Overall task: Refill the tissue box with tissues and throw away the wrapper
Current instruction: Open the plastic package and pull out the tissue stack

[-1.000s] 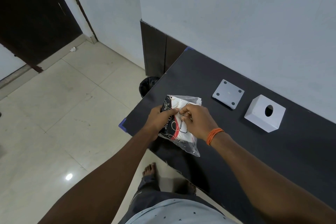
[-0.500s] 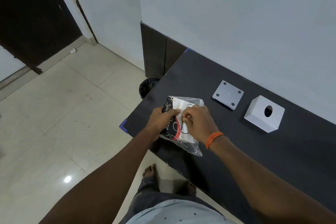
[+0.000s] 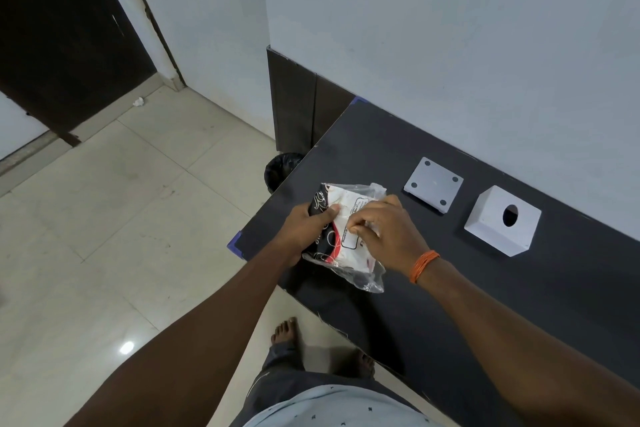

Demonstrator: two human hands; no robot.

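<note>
A tissue pack [image 3: 346, 250] in clear plastic wrapper with black, white and red print is held just above the near left part of the black table [image 3: 450, 288]. My left hand [image 3: 308, 232] grips its left side. My right hand [image 3: 384, 232] pinches the wrapper on its top face. The white tissue box [image 3: 498, 222], with a round hole on top, stands to the right on the table. Its flat white base plate [image 3: 433, 184] lies apart, between the pack and the box.
A bin with a black liner [image 3: 278, 170] stands on the floor past the table's left edge. Pale floor tiles spread to the left, a dark door [image 3: 62, 28] is at the far left, and the wall runs behind the table. My bare feet [image 3: 285, 329] are below the table edge.
My right hand has shifted slightly on the wrapper's top, fingers spreading and pinching the plastic. The pack stays in both hands at about the same spot.
</note>
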